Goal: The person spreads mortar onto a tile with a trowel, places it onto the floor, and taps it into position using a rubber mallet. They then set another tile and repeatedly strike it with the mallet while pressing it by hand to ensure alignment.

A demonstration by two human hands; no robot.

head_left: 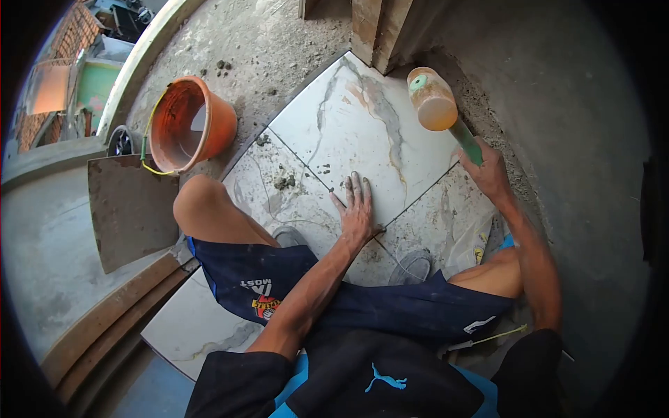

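Note:
My left hand [357, 212] lies flat with its fingers spread on the marbled white tiles, over the joint near the front corner of the far tile [362, 125]. Wrapped round the green handle of a mallet [433, 99] is my right hand [488, 171]. The mallet's pale, worn head is raised over the right side of the far tile. Crumbs of grey mortar [284, 182] lie on the tile to the left of my left hand.
An orange bucket [223, 125] with a yellow-green handle stands at the left, beside a brown board [129, 209]. Wooden posts [376, 31] rise behind the far tile's corner. A grey wall [585, 139] runs along the right. A plastic bag [474, 244] lies by my right knee.

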